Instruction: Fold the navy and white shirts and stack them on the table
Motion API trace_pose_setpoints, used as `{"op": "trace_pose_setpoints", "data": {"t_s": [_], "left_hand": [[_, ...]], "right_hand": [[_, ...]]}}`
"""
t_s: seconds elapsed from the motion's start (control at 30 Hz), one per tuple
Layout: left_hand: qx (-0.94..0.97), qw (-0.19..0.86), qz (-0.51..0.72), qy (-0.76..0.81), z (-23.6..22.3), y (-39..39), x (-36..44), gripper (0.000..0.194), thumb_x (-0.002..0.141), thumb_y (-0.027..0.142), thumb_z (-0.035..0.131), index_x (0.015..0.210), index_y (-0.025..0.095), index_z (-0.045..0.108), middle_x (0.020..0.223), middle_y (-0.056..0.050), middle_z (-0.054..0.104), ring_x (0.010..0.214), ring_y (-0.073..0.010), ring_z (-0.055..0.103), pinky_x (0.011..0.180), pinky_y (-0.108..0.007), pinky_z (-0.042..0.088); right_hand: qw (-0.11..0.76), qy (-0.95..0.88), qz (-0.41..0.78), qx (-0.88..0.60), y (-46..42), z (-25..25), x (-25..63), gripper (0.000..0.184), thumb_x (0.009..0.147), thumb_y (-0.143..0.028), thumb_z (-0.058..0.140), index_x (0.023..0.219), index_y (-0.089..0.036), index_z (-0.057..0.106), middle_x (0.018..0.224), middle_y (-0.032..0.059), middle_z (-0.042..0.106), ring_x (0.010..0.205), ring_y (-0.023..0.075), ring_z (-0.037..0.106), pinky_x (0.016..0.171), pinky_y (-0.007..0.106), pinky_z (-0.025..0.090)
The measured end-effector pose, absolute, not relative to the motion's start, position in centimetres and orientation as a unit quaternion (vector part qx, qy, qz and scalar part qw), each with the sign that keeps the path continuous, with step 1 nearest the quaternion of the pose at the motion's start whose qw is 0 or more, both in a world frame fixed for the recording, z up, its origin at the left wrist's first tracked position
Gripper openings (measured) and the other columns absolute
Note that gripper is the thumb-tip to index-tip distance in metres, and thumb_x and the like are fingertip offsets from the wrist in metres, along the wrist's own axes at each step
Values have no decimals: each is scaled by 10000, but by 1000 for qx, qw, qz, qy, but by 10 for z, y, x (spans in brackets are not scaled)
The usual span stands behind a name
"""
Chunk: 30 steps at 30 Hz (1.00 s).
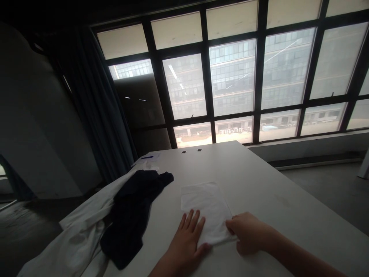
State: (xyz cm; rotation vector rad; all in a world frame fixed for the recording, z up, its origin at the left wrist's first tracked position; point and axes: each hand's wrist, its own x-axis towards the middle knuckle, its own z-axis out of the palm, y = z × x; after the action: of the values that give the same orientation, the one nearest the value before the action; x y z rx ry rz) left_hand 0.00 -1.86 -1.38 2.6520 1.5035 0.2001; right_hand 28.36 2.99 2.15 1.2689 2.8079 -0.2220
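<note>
A flat white folded cloth (205, 204) lies on the white table (248, 181) in front of me, its surface lightly wrinkled. My left hand (187, 240) rests flat on its near left part, fingers spread and thumb along the near edge. At the near right corner, my right hand (249, 232) is closed, with thumb and fingers pinching the cloth's edge. Whether the cloth sits inside a thin clear wrapper I cannot tell.
Left of the cloth lies a crumpled dark garment (134, 215). Beside it a white garment (77, 242) hangs over the table's left edge. Papers with a blue pen (147, 157) are at the far left corner. Two cable holes (199, 150) mark the far end, before large windows.
</note>
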Motion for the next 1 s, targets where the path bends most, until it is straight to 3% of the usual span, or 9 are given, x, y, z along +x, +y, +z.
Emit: {"op": "trace_pose_setpoints", "data": {"t_s": [0.13,0.2,0.27,0.33,0.4,0.63,0.77,0.87,1.0], "left_hand": [[854,68,36,514,-17,-14,-1,640,1031,597,282,1604,356,132,1684,-44,83,1540,-361,58,1205,-658,75],[846,71,34,528,-18,-14,3,664,1017,600,327,1600,375,103,1684,-31,59,1537,-377,39,1185,-697,64],[828,72,33,556,-21,-15,5,727,986,601,411,1601,363,105,1684,-36,48,1530,-409,4,1169,-717,83],[807,72,36,585,-23,-15,6,788,950,604,478,1605,326,140,1683,-46,44,1521,-432,-33,1174,-699,116],[798,72,41,596,-25,-14,4,818,925,634,497,1603,304,179,1682,-49,50,1520,-429,-39,1191,-659,133],[765,80,34,638,-19,-6,-7,951,843,779,482,1601,271,216,1679,-70,89,1530,-394,83,1216,-583,135],[765,80,29,639,-10,-9,-7,883,855,698,499,1589,262,274,1671,-57,167,1523,-377,161,1209,-550,174],[759,73,19,647,-2,-14,-1,812,829,548,567,1561,267,354,1653,-53,250,1490,-394,252,1178,-568,221],[749,32,32,661,-9,-21,13,602,877,425,490,1448,239,532,1598,-63,387,1485,-413,249,1178,-625,151]], "right_hand": [[-47,904,-72,418,27,31,271,160,826,-312,582,880,-233,711,888,84,729,833,263,681,784,381,476],[-135,899,-42,415,23,22,255,275,917,-308,504,1091,-221,698,1107,118,709,1042,275,641,953,425,437],[-188,901,-33,389,20,6,240,472,959,-397,495,1397,-226,540,1411,149,571,1301,316,498,1106,494,326],[-185,917,-45,350,17,-9,231,665,974,-531,468,1558,-247,325,1583,150,387,1444,358,332,1176,574,204],[-159,930,-63,325,18,-19,231,710,985,-600,409,1592,-275,236,1628,135,299,1487,379,252,1187,628,138],[-141,931,-99,321,25,-18,246,729,989,-618,376,1592,-229,252,1631,133,272,1507,334,228,1218,567,142],[-130,926,-112,336,20,-14,244,813,942,-693,400,1574,-188,310,1613,159,314,1484,367,275,1199,548,197],[-120,927,-94,341,7,0,241,776,932,-713,381,1496,-185,454,1518,181,475,1397,393,418,1129,563,301],[-95,940,-82,318,-13,26,236,540,948,-612,433,1098,-187,730,1050,139,758,995,305,684,930,428,466]]}}
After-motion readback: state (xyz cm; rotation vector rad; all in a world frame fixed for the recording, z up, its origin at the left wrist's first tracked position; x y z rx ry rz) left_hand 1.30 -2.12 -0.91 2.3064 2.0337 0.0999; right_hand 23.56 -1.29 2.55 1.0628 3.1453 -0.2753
